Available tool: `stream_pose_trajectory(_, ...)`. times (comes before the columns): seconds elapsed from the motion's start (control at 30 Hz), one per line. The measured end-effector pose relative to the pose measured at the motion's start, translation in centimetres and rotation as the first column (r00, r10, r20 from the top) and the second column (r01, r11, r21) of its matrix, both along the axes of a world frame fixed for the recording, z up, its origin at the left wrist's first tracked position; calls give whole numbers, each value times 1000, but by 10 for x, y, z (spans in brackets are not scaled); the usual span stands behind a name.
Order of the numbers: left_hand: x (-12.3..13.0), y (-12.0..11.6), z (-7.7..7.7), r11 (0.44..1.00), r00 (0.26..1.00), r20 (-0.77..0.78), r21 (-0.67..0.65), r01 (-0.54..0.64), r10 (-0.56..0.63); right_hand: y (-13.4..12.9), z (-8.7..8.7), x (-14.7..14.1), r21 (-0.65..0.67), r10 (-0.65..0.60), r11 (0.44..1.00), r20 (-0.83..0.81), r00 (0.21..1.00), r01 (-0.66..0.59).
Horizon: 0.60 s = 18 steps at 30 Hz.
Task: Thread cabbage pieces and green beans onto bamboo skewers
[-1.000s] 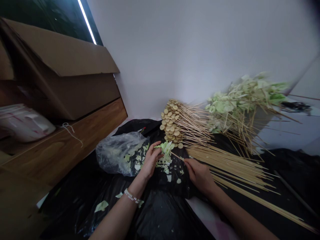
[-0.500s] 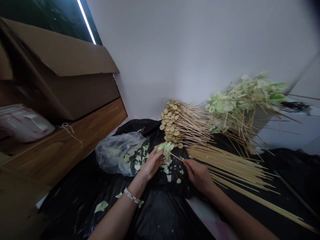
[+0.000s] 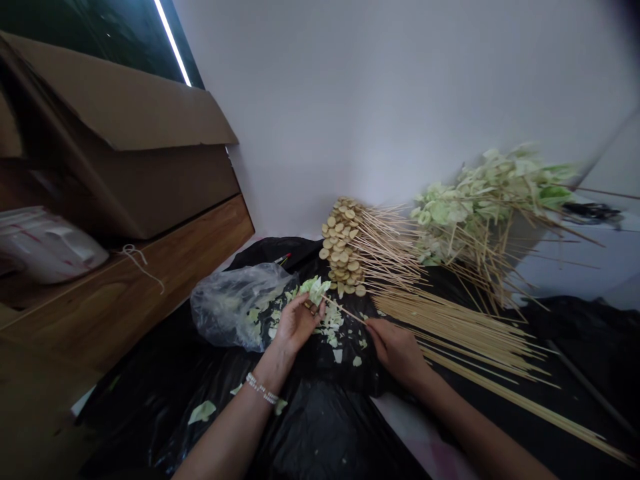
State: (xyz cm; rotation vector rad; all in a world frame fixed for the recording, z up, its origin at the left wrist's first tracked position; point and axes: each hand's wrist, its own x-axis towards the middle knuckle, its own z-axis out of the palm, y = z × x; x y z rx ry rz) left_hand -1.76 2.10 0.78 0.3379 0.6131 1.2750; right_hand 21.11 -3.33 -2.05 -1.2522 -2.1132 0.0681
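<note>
My right hand is closed round the near end of a thin wooden skewer, which slants up to the left. Pale green cabbage pieces sit at the skewer's far tip. Against them my left hand, with a beaded bracelet at its wrist, curls its fingers; its palm is partly turned up. Below the hands, small cabbage scraps lie scattered on black plastic sheeting. Left of my left hand rests a clear plastic bag with cabbage bits at its mouth.
Skewers tipped with round slices are stacked by the wall. Bare skewers lie in a row at right, with a heap of cabbage skewers behind. On the left are a cardboard box and a white plastic container.
My left hand has moved slightly left, and the cabbage pieces have shifted left with it, showing more of the skewer. My right hand has hardly moved.
</note>
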Motion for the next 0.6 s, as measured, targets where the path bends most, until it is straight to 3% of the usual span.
stream_pose_trajectory(0.2,2,-2,1,999,1000,8,-40,15,-15,1,-5,1,-32,30,999,19,999,-29)
stream_pose_trajectory(0.47,5,-3,3,994,1000,-6,-111,22,-23,0,-1,2,58,2,998,-33,999,0)
stream_pose_trajectory(0.6,5,-4,3,993,999,-1,-112,32,-32,0,0,1,-8,14,1000,-35,999,-14)
